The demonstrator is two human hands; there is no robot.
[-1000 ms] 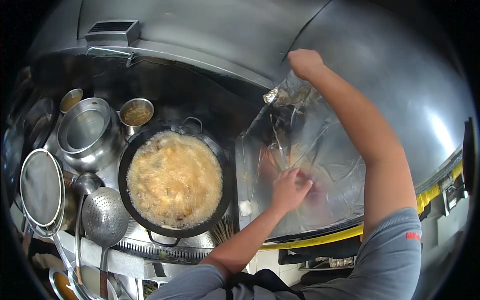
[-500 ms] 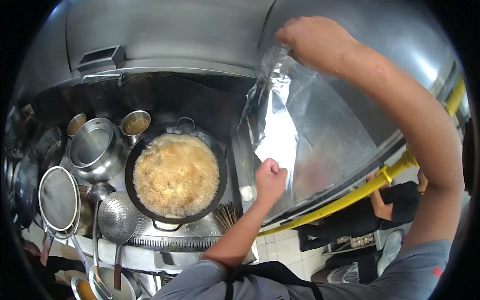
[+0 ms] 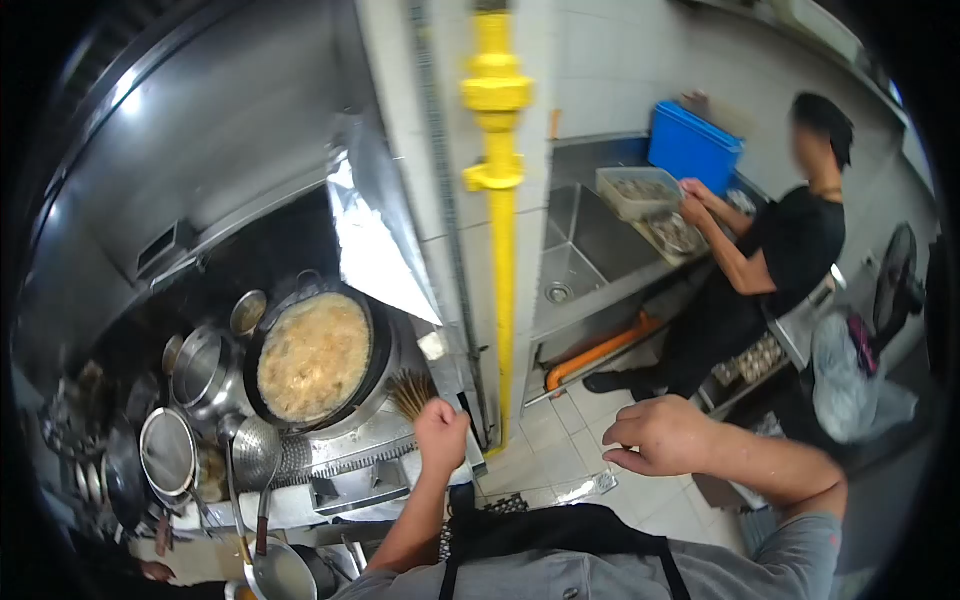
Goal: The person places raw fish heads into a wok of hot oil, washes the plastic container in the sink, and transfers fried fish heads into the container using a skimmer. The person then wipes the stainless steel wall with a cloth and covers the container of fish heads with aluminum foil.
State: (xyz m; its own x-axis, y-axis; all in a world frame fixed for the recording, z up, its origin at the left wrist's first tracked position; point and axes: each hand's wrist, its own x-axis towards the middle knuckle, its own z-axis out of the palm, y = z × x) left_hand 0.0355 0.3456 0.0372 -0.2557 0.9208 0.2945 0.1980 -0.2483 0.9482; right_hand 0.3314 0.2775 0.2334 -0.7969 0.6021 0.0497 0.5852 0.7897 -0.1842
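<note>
Left hand (image 3: 441,437) in a fist beside twig brush (image 3: 409,392), right of wok (image 3: 380,348); right hand (image 3: 658,437) loose, half-curled, farther right.

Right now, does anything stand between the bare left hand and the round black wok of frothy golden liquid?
Yes: a brown bristle brush is between the left hand and the wok, at the wok's lower right. Whether the hand touches it is unclear.

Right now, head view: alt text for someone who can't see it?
The wearer's left hand is in a fist near a bristle bundle, the right hand loosely curled above a tiled floor. At left, a wok of foamy golden liquid sits beside metal pots and strainers. At right, past a yellow pipe, another person in black stands at a sink.
</note>
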